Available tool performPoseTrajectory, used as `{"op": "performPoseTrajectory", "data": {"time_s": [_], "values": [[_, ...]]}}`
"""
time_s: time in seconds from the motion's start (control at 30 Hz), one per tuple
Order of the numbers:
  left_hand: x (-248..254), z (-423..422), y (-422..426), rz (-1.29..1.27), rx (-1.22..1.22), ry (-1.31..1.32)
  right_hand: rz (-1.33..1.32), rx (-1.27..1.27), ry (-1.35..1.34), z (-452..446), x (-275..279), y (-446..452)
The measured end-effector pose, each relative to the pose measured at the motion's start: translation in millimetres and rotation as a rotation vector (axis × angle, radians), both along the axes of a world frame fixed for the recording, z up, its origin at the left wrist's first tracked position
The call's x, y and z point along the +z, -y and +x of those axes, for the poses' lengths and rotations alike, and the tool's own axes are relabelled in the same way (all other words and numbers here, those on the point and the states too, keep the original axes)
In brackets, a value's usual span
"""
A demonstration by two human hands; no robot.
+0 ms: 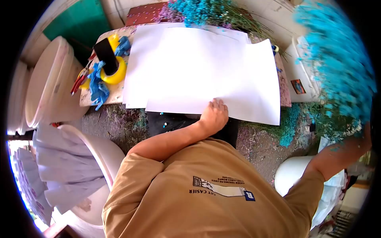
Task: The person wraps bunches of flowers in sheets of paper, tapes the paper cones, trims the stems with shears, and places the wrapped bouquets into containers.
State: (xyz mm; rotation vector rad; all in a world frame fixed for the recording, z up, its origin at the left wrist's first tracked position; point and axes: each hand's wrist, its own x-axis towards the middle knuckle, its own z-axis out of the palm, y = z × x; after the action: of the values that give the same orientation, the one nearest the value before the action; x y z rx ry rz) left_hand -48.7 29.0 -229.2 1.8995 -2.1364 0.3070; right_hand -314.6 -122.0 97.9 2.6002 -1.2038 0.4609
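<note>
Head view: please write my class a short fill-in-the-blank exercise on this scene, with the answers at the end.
1. The person's ____ hand rests on white paper.
2. The raised bunch of blue flowers is on the person's ____ side.
3. The tape roll by the black phone is coloured ____.

Missing words: left; right; yellow.

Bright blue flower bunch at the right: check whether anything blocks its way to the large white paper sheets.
Nothing visible seems to. A white, box-like container lies between the flower bunch and the paper sheets, but looks low enough to clear; the bare left hand covers only the near edge.
</note>
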Motion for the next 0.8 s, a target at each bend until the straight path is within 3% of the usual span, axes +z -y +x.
{"op": "performPoseTrajectory", "data": {"time_s": [0.1,0.17,0.23,0.27,0.3,0.33,0.37,0.43,0.5,0.53,0.8], "values": [[-3.0,-3.6,-2.9,-0.057,0.035,0.022,0.085,0.398,-0.009,126.7,6.8,-22.9],[-1.1,-4.5,-4.8,0.009,0.020,0.021,0.208,0.617,-0.082,213.6,-28.3,-35.3],[-8.5,3.4,-8.2,0.008,0.017,-0.030,0.375,0.724,-0.198,288.1,-97.2,-40.1],[-31.5,4.1,-3.0,-0.183,-0.076,-0.164,0.496,0.715,-0.237,313.7,-146.0,-40.7],[-44.4,7.4,-2.3,-0.383,-0.165,-0.284,0.469,0.835,-0.238,326.8,-198.9,-35.2],[-38.4,11.2,-14.9,-0.343,-0.122,-0.239,0.379,0.812,-0.275,337.1,-224.7,-45.2],[-11.8,25.9,-28.3,-0.024,-0.107,-0.271,0.425,0.803,-0.285,346.2,-227.3,-39.0],[5.2,58.4,-45.6,0.155,-0.182,-0.247,0.496,0.767,-0.335,355.1,-219.3,-36.1],[-2.0,74.6,-64.7,0.059,-0.109,-0.365,0.530,0.742,-0.375,354.8,-226.0,-25.3],[-11.3,75.9,-72.5,-0.123,-0.020,-0.277,0.561,0.750,-0.347,355.5,-229.5,-17.8],[-21.5,90.8,-74.5,-0.218,-0.043,-0.388,0.586,0.782,-0.277,381.7,-225.1,-29.2]]}}
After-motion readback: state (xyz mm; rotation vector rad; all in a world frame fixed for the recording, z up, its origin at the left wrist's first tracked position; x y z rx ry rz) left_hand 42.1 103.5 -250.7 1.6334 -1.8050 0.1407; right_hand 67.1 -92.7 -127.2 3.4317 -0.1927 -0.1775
